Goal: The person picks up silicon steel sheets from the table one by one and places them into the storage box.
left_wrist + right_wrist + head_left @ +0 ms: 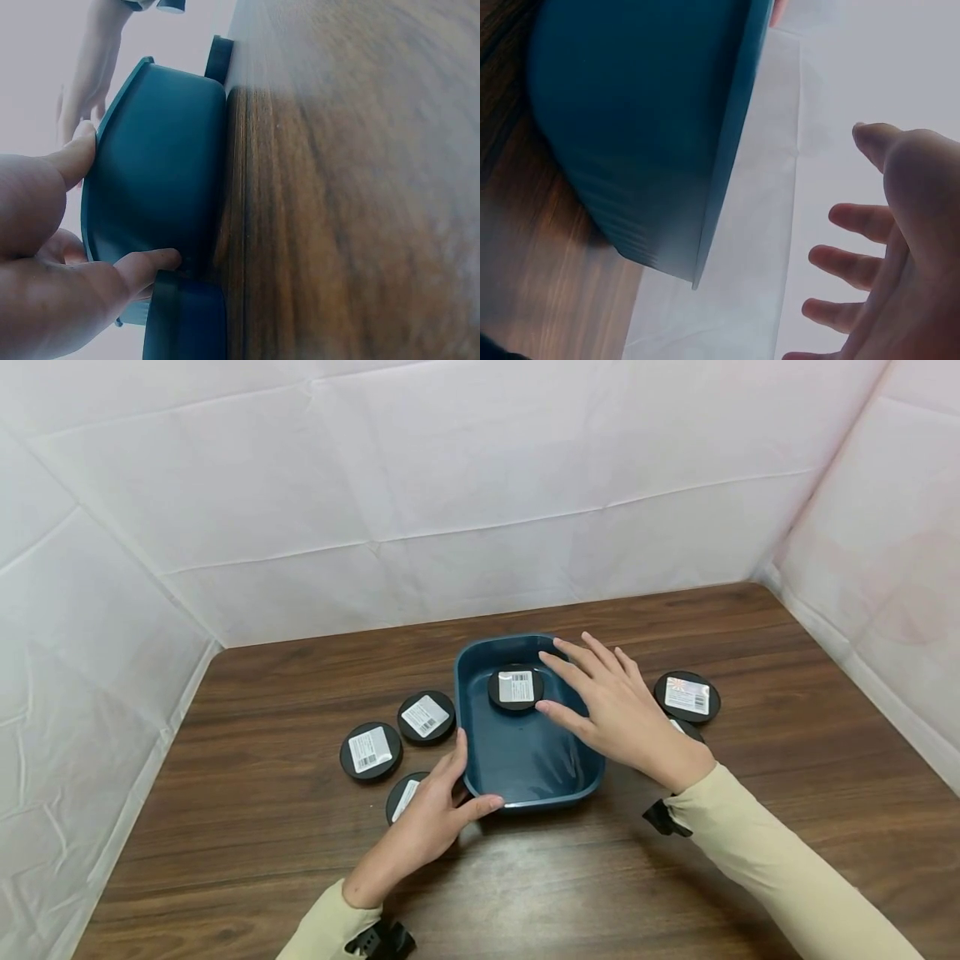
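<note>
White backdrop [480,460], wood surface [225,827]: steady blue bin [525,760] w/ L hand [431,814] spread at near-left corner; R hand [618,714], fingers spread, shouldn't nudge labelled disc [516,687] at bin's far end.

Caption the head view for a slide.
Left hand touching a blue tray, right hand above it, one labelled black disc inside, more discs on the wood-grain table.
</note>
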Action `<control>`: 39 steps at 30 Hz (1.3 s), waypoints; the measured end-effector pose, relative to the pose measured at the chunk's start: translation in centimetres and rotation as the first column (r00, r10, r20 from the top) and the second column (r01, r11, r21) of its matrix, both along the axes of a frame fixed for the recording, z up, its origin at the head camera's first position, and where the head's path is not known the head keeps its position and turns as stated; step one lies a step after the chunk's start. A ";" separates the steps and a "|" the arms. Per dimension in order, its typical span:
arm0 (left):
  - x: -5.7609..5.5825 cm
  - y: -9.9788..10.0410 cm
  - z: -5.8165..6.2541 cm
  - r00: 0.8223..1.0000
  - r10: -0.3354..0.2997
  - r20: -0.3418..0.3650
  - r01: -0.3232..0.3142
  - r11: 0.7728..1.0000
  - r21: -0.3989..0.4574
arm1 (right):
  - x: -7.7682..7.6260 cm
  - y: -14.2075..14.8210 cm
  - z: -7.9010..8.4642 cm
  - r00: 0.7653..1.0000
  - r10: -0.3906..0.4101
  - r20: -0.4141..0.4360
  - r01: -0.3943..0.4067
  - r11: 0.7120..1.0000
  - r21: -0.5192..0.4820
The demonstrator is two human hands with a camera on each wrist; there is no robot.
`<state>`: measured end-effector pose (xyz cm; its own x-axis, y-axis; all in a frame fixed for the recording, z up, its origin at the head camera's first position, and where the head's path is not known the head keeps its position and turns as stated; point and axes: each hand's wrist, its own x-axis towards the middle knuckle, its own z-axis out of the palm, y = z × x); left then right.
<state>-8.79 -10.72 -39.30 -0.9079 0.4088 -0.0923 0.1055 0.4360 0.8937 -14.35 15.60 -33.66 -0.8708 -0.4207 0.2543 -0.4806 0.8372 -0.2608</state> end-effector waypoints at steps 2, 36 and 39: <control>0.0 0.0 0.0 1.000 -0.002 -0.003 0.002 1.000 -0.003 | 0.1 0.2 -0.1 1.000 -0.006 -0.001 0.006 1.000 -0.003; 0.0 -0.1 -0.1 1.000 0.004 0.012 -0.004 1.000 -0.009 | 1.4 3.0 -1.6 0.991 -0.132 -0.021 0.131 0.990 -0.054; 0.0 0.0 -0.2 1.000 -0.004 0.006 0.004 1.000 0.000 | 1.5 3.3 -1.7 0.989 -0.145 0.003 0.144 0.988 -0.059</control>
